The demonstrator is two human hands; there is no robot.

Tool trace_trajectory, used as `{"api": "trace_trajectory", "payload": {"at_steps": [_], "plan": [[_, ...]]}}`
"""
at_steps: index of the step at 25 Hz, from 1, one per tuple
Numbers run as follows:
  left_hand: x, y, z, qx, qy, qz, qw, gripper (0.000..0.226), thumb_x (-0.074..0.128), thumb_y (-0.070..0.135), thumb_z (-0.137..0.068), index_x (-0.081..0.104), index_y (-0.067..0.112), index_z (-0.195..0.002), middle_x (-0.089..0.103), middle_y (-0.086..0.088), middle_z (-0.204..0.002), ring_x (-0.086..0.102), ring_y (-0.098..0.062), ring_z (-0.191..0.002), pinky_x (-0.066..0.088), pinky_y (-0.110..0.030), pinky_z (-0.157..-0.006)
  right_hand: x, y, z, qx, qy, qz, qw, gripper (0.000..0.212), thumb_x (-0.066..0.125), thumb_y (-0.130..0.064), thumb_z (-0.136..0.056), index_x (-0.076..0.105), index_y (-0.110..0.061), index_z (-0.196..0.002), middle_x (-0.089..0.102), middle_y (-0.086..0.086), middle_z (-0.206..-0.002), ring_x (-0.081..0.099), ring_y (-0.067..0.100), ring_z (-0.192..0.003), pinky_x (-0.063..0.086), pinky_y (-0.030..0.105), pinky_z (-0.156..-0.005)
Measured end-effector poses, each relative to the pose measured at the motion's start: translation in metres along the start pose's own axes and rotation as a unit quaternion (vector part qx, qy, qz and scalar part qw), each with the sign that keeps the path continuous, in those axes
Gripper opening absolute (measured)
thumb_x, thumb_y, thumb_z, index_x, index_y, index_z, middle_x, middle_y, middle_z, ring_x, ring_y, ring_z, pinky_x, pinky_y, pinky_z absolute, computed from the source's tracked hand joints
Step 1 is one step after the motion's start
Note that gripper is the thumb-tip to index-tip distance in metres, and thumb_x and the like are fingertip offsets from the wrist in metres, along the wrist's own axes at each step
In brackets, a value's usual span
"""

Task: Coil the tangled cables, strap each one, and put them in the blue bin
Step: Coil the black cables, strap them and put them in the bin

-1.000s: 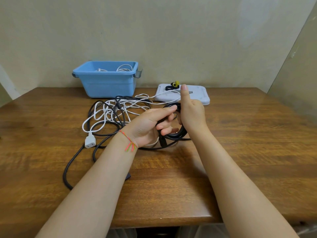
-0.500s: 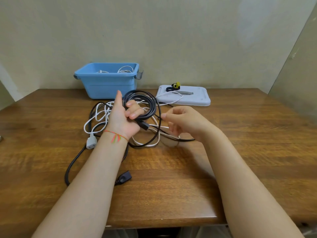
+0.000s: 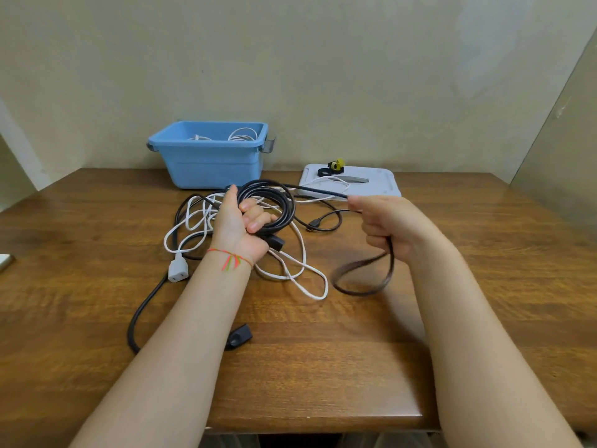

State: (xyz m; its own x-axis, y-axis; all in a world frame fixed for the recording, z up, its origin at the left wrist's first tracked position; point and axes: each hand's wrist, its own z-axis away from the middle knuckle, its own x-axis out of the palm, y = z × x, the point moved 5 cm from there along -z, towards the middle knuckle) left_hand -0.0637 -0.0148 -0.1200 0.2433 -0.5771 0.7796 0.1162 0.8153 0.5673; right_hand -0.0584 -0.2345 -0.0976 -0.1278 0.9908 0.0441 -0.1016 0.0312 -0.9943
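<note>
Head cam, going left to right: outside my left fingers lies a thick black power cord [image 3: 145, 305] with a white cable [image 3: 290, 273] looped over it, its white plug [image 3: 177, 272] just beside my left wrist. The left hand [image 3: 240, 227] has its fingers curled round a coil of black cable [image 3: 274, 202], thumb up along the back of the loops, and a black connector [image 3: 274, 242] pokes out just under the fingertips. Beyond those fingers sits the blue bin [image 3: 213, 163] with a couple of white coils already in it, so I'd say we're partway through. From the coil a strand runs across to my right hand [image 3: 387, 224], which pinches it at thumb and forefinger, the other fingers curled over the slack that hangs in a blurred loop below the palm. Past the right fingertips there's a grey lid [image 3: 371, 184] with straps [image 3: 332, 168] on it. The cable looks light, rubbery and a bit springy, so I reckon the loops will want to pop open. I'd keep the left grip tight across all the turns and feed the slack in close to the coil, then strap right next to those fingers.
</note>
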Motion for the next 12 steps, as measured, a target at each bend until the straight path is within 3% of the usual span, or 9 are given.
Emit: {"api": "trace_trajectory", "payload": {"at_steps": [3, 4, 6, 8, 9, 12], "plan": [[-0.003, 0.009, 0.0, 0.045, 0.052, -0.038, 0.997, 0.063, 0.035, 0.062, -0.099, 0.036, 0.02, -0.052, 0.025, 0.006, -0.038, 0.024, -0.012, -0.033, 0.048, -0.034, -0.081, -0.016, 0.006, -0.007, -0.008, 0.083, 0.025, 0.996, 0.021, 0.053, 0.0, -0.092, 0.048, -0.013, -0.077, 0.032, 0.002, -0.063, 0.024, 0.01, -0.044, 0.02, 0.02, -0.04], [-0.003, 0.011, 0.001, 0.069, 0.069, -0.053, 0.994, 0.062, 0.036, 0.065, -0.097, 0.037, 0.02, -0.055, 0.026, 0.006, -0.04, 0.024, -0.012, -0.034, 0.046, -0.034, -0.083, -0.015, 0.007, -0.007, -0.019, 0.112, 0.084, 0.99, 0.019, 0.052, -0.001, -0.093, 0.05, -0.012, -0.078, 0.037, 0.003, -0.064, 0.029, 0.011, -0.045, 0.024, 0.02, -0.041], [0.001, 0.016, 0.005, 0.14, 0.075, -0.105, 0.982, 0.057, 0.039, 0.065, -0.096, 0.041, 0.019, -0.062, 0.031, 0.007, -0.044, 0.026, -0.011, -0.037, 0.043, -0.029, -0.068, -0.009, 0.005, -0.004, -0.038, 0.143, 0.288, 0.946, 0.013, 0.059, -0.011, -0.093, 0.058, -0.014, -0.081, 0.052, 0.001, -0.07, 0.046, 0.014, -0.055, 0.035, 0.023, -0.049], [0.011, 0.018, 0.013, 0.227, 0.042, -0.23, 0.945, 0.053, 0.037, 0.06, -0.099, 0.043, 0.019, -0.067, 0.035, 0.008, -0.047, 0.032, -0.011, -0.043, 0.036, -0.027, -0.056, 0.012, 0.003, 0.001, -0.054, 0.043, 0.455, 0.888, 0.011, 0.067, -0.021, -0.092, 0.064, -0.022, -0.081, 0.061, -0.003, -0.081, 0.056, 0.014, -0.073, 0.041, 0.026, -0.059], [0.018, 0.016, 0.018, 0.263, 0.019, -0.312, 0.913, 0.051, 0.034, 0.058, -0.1, 0.043, 0.019, -0.069, 0.037, 0.008, -0.049, 0.036, -0.011, -0.046, 0.037, -0.028, -0.057, 0.025, 0.003, 0.006, -0.061, -0.031, 0.485, 0.872, 0.009, 0.069, -0.024, -0.091, 0.067, -0.024, -0.082, 0.062, -0.006, -0.081, 0.058, 0.011, -0.075, 0.042, 0.023, -0.06], [0.033, 0.002, 0.025, 0.325, -0.034, -0.53, 0.782, 0.046, 0.037, 0.052, -0.102, 0.045, 0.017, -0.074, 0.049, 0.003, -0.058, 0.048, -0.014, -0.056, 0.041, -0.032, -0.063, 0.056, 0.002, 0.022, -0.084, -0.147, 0.424, 0.889, 0.013, 0.073, -0.028, -0.088, 0.07, -0.017, -0.081, 0.055, -0.015, -0.054, 0.048, 0.001, -0.049, 0.037, 0.015, -0.048]]}}
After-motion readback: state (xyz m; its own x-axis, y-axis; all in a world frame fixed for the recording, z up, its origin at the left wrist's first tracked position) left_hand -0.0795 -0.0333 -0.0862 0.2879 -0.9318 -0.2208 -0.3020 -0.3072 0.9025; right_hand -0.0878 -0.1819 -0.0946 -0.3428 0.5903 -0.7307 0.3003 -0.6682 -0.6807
